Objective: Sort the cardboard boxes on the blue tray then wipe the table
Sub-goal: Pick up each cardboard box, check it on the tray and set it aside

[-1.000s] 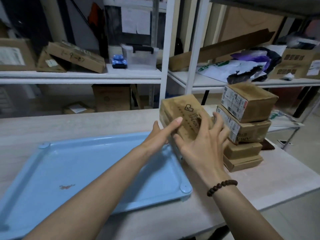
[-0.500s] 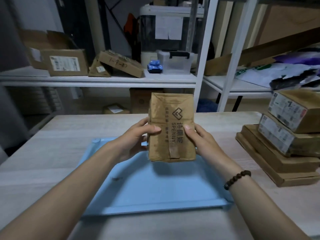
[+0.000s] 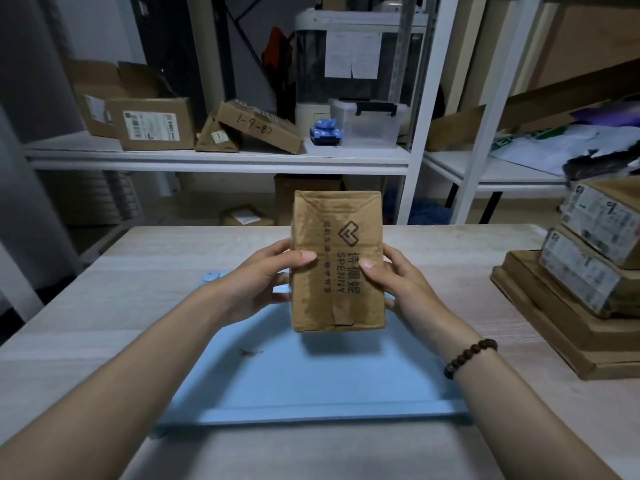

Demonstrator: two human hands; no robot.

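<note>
A brown cardboard box (image 3: 337, 261) printed with SPENNY is held upright over the blue tray (image 3: 311, 386), whose floor it shades. My left hand (image 3: 266, 275) grips its left side and my right hand (image 3: 394, 282) grips its right side, thumbs on the front face. The tray lies on the pale wooden table (image 3: 121, 306) in front of me and holds no box. A stack of several cardboard boxes (image 3: 585, 282) stands on the table at the right, the upper ones with white labels.
White metal shelving (image 3: 221, 157) stands behind the table with cardboard boxes, a clear plastic bin (image 3: 370, 124) and a small blue toy tank (image 3: 325, 131). A second shelf (image 3: 491, 171) at the right carries bags and papers. A small brown speck (image 3: 250, 351) lies on the tray.
The box came away from the stack at the right and now sits centred over the tray, held upright by both hands. My view has swung left, so the stack now lies far right.
</note>
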